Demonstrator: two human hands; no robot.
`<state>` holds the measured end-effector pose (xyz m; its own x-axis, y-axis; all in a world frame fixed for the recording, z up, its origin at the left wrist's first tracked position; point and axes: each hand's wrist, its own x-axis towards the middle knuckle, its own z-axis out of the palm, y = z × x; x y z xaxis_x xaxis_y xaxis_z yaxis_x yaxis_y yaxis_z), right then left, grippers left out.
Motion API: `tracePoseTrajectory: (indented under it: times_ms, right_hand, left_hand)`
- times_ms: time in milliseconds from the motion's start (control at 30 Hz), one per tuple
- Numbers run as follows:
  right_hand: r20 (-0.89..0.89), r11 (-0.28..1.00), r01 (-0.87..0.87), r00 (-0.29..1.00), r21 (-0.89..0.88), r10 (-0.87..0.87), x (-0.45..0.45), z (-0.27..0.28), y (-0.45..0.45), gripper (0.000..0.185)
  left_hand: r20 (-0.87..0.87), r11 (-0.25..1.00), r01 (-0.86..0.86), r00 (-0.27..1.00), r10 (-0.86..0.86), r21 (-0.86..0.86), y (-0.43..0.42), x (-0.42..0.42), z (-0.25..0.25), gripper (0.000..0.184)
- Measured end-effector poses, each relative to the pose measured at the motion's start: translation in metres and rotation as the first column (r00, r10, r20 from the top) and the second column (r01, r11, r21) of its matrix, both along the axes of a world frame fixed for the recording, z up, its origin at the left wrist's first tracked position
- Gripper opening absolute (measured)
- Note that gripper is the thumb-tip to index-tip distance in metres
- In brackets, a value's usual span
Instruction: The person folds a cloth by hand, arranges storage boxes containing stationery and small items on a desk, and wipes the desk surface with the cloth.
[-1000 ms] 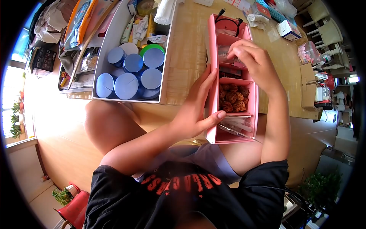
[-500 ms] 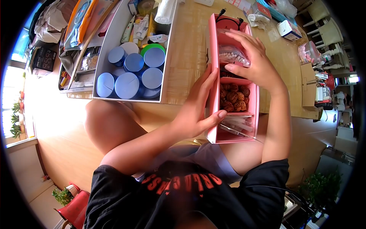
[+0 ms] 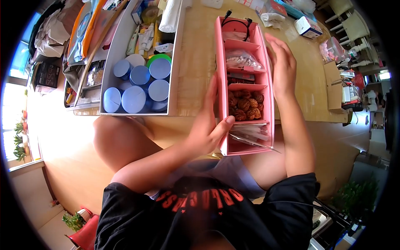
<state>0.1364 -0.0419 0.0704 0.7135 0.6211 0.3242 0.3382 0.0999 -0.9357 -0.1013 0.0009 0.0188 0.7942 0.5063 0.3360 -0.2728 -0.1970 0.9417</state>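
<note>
A long pink divided box (image 3: 270, 137) sits at the table's front edge, its near end jutting over my lap. My left hand (image 3: 204, 129) grips its left wall, thumb over the rim and fingers along the outside. Against the right wall lies my right hand (image 3: 283, 68), fingers stretched out and thumb hidden. Inside the box, from far to near, are a black cable (image 3: 248, 26), a clear bag of small white pieces (image 3: 241, 59), a compartment with dark flat items (image 3: 241, 78), brown wrinkled nut-like balls (image 3: 246, 106), and thin clear packets (image 3: 250, 133).
Left of the box, a white bin (image 3: 172, 83) holds several blue-lidded jars (image 3: 134, 99), tubes and a white roll (image 3: 171, 16). Farther left is a tray with a long wooden stick (image 3: 98, 48). A small white-blue box (image 3: 308, 27) and a cardboard box (image 3: 333, 87) stand right.
My right hand has come out from over the box's compartments and now lies along its right outer wall. My left hand keeps its grip. The whole view has shifted slightly.
</note>
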Motion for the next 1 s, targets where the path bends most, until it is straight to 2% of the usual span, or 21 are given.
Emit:
tracePoseTrajectory:
  times_ms: [67, 100, 167, 200, 267, 400, 433, 533, 667, 733, 800, 867, 933, 1000]
  right_hand:
    - [-0.241, 0.995, 0.092, 0.967, 0.025, -0.084, -0.007, -0.009, -0.014, 0.033]
    - [-0.420, 0.995, 0.092, 0.902, -0.038, -0.100, -0.012, -0.012, -0.022, 0.036]
    - [-0.569, 1.000, 0.014, 0.822, -0.003, -0.014, -0.028, -0.010, -0.039, 0.038]
    - [-0.637, 1.000, -0.022, 0.770, 0.017, 0.028, -0.038, -0.008, -0.048, 0.040]
    - [-0.675, 0.996, -0.069, 0.732, 0.057, 0.089, -0.043, -0.019, -0.066, 0.043]
    - [-0.715, 0.984, -0.084, 0.678, 0.156, 0.171, -0.078, -0.018, -0.083, 0.048]
    - [-0.715, 0.979, -0.089, 0.671, 0.185, 0.196, -0.084, -0.018, -0.083, 0.048]
    - [-0.709, 0.980, -0.074, 0.680, 0.185, 0.186, -0.092, -0.025, -0.080, 0.047]
    - [-0.686, 0.989, -0.034, 0.717, 0.141, 0.123, -0.088, -0.035, -0.062, 0.044]
    - [-0.654, 0.992, -0.023, 0.750, 0.124, 0.099, -0.083, -0.037, -0.045, 0.042]
    - [-0.605, 0.993, -0.037, 0.790, 0.109, 0.095, -0.080, -0.039, -0.027, 0.041]
    - [-0.546, 0.994, -0.055, 0.832, 0.095, 0.098, -0.079, -0.040, -0.013, 0.040]
    - [-0.499, 0.994, -0.064, 0.860, 0.092, 0.101, -0.076, -0.040, -0.002, 0.039]
    - [-0.470, 0.994, -0.061, 0.877, 0.095, 0.099, -0.072, -0.043, 0.010, 0.038]
  left_hand:
    - [-0.010, 0.999, -0.048, 0.999, 0.048, 0.018, -0.002, -0.001, 0.000, 0.092]
    - [-0.012, 0.997, -0.062, 0.998, 0.062, 0.045, -0.001, -0.002, 0.002, 0.090]
    - [-0.018, 0.991, -0.095, 0.995, 0.097, 0.095, -0.001, -0.004, 0.005, 0.087]
    - [-0.010, 0.979, -0.087, 0.996, 0.090, 0.182, 0.002, -0.008, 0.006, 0.085]
    - [0.008, 0.931, -0.076, 0.997, 0.078, 0.356, 0.013, -0.017, 0.009, 0.080]
    - [0.134, 0.906, -0.028, 0.990, -0.032, 0.421, 0.020, -0.038, 0.006, 0.095]
    - [0.141, 0.873, -0.021, 0.988, -0.055, 0.487, 0.015, -0.043, -0.006, 0.112]
    - [0.180, 0.730, -0.078, 0.982, -0.062, 0.679, -0.002, -0.049, -0.007, 0.109]
    - [0.160, 0.742, -0.177, 0.983, 0.095, 0.647, -0.004, -0.062, -0.003, 0.106]
    - [0.235, 0.686, -0.337, 0.941, 0.241, 0.645, 0.000, -0.063, -0.004, 0.098]
    - [0.349, 0.537, -0.441, 0.897, 0.270, 0.719, 0.010, -0.069, 0.004, 0.075]
    - [0.430, 0.461, -0.501, 0.865, 0.258, 0.733, 0.024, -0.082, 0.024, 0.018]
    - [0.376, 0.375, -0.484, 0.867, 0.325, 0.791, 0.039, -0.100, 0.039, 0.016]
    - [0.415, 0.361, -0.629, 0.749, 0.516, 0.688, 0.044, -0.097, 0.042, 0.021]
